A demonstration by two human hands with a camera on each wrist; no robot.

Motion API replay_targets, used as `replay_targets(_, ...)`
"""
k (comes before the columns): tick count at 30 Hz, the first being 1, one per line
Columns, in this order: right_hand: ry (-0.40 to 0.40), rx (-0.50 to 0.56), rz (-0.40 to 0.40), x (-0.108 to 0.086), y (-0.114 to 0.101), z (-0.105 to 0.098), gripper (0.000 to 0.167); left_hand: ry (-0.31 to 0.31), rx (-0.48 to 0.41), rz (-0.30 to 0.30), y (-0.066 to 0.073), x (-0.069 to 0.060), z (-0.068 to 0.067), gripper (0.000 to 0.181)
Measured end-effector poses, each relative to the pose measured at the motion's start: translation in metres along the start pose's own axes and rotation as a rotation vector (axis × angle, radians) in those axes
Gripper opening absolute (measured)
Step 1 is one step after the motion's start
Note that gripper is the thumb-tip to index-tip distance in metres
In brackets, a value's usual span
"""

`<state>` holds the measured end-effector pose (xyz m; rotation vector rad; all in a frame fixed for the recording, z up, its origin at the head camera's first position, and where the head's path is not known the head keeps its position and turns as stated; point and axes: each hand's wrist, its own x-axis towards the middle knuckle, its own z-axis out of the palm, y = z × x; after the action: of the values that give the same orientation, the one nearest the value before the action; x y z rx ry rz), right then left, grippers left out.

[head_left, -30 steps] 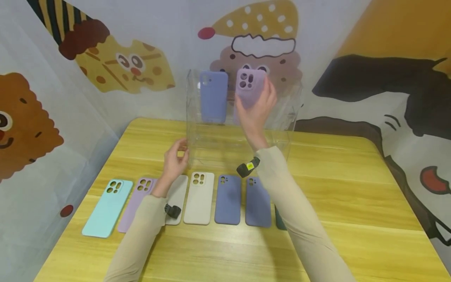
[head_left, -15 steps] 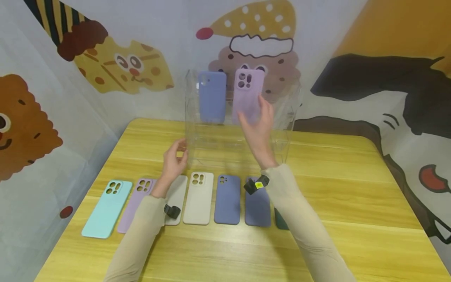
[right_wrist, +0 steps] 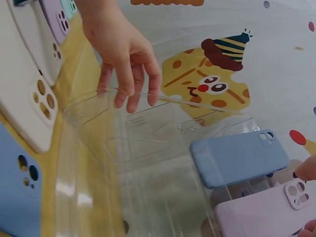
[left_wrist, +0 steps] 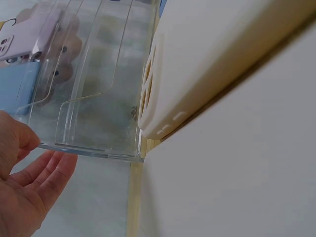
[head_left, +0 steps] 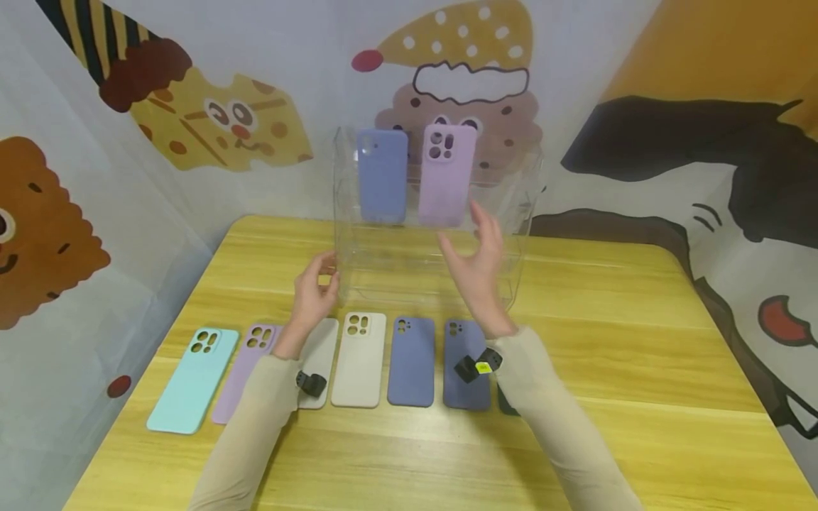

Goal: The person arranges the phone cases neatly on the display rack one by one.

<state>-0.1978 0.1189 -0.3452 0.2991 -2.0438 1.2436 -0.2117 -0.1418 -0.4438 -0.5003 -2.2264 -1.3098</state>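
Observation:
My left hand [head_left: 314, 289] pinches the left side panel of a clear plastic display rack [left_wrist: 94, 129], thumb on one face and fingers on the other in the left wrist view. On the rack's upper tier a lilac phone case [head_left: 446, 174] leans upright, camera holes at the top. To its left leans a light blue phone case [head_left: 382, 176]. Just below and right of the lilac case is my right hand [head_left: 479, 275], thumb and fingers spread, holding nothing.
In front of the rack, a row of phone cases lies on the wooden table [head_left: 639, 341]: turquoise [head_left: 192, 382], lilac [head_left: 238, 376], off-white [head_left: 324, 351], cream [head_left: 359, 365], two slate-blue ones and a dark green one [head_left: 507, 402] partly under the right sleeve. A cartoon-printed cloth hangs behind.
The right hand has let go of the lilac case on the rack and drawn down and toward me, its fingers spreading. The left hand keeps its hold on the rack.

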Motion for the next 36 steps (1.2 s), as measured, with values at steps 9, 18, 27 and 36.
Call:
replay_targets(9, -0.001, 0.023, -0.01, -0.019, 0.006, -0.01, 0.059, 0.0, 0.007, -0.006, 0.0, 0.0, 0.0, 0.037)
replay_targets(18, -0.001, 0.02, 0.037, -0.04, 0.021, -0.021, 0.058, 0.009, 0.007, 0.011, -0.001, 0.0, 0.001, 0.037)
replay_targets(27, -0.018, -0.009, 0.053, -0.058, 0.04, -0.035, 0.059, 0.016, 0.009, 0.031, -0.003, 0.001, 0.002, 0.037)
replay_targets(36, -0.081, -0.078, 0.095, -0.083, 0.058, -0.054, 0.061, 0.024, 0.005, 0.037, -0.005, 0.001, 0.002, 0.037)
